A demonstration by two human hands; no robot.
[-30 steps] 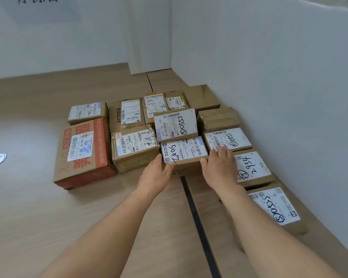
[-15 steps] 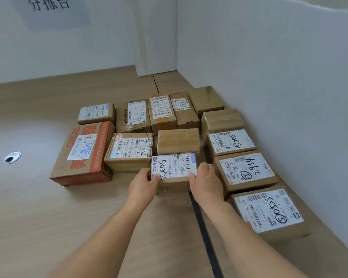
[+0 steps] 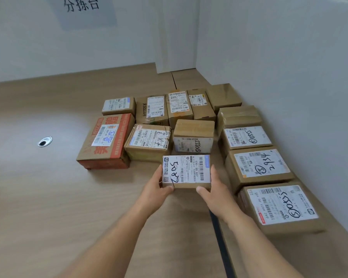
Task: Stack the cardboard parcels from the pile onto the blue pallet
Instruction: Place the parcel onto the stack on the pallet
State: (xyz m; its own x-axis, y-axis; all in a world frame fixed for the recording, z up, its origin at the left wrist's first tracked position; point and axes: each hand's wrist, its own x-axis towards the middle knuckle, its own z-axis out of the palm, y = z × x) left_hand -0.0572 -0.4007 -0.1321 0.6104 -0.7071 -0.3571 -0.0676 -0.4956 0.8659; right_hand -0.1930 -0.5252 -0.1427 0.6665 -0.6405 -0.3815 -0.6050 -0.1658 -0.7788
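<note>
Small brown cardboard parcel with a white handwritten shipping label [image 3: 186, 171], centre of frame, grasped at its sides by left hand [image 3: 156, 190] and right hand [image 3: 215, 192], thumbs on its near edge, in front of the cardboard parcel pile [image 3: 191, 125] on the wooden table [image 3: 38, 197].

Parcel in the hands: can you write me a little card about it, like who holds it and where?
held thing: small cardboard parcel, white shipping label on top
left hand: grips its left side
right hand: grips its right side
behind it: pile of parcels on the wooden table
biggest box: red-printed box, left of pile
blue pallet: not in view
</note>
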